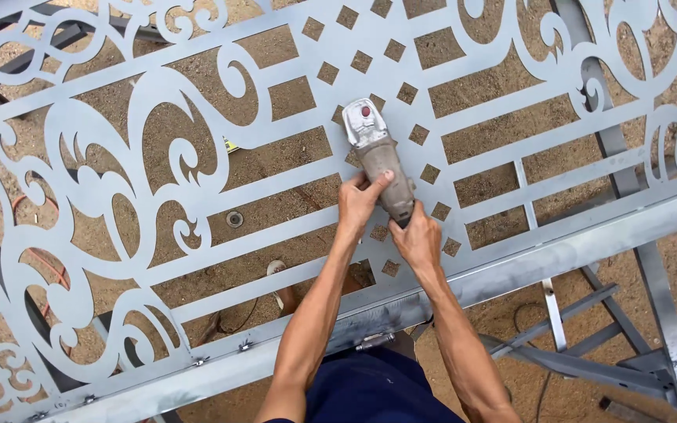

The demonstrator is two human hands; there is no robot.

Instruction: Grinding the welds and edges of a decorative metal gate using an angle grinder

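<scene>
Both hands are wrapped around a grey angle grinder (378, 160): the left hand (360, 200) grips the middle of its body with the thumb laid up along it, and the right hand (417, 239) closes on the tail end just behind. The grinder's head lies beyond the fingertips, resting on a grey cut-out metal panel (158, 82) among a band of small diamond-shaped holes (396, 49).

Left of the hands the panel spreads into big curling scroll shapes (111, 180); to the right it runs in plain horizontal bars with more scrolls at the far edge. Just below the wrists a square steel frame rail (558, 251) crosses on a slant, with small clamps (375, 340) fixed on it near the forearms. Under the right arm, steel stand legs (660, 313) carry the work. Through the openings shows sandy ground (511, 78), with a thin cable (526, 313) lying on it to the right, a round drain cover (234, 218) left of the left hand, and a sandalled foot (278, 276) beneath the left forearm.
</scene>
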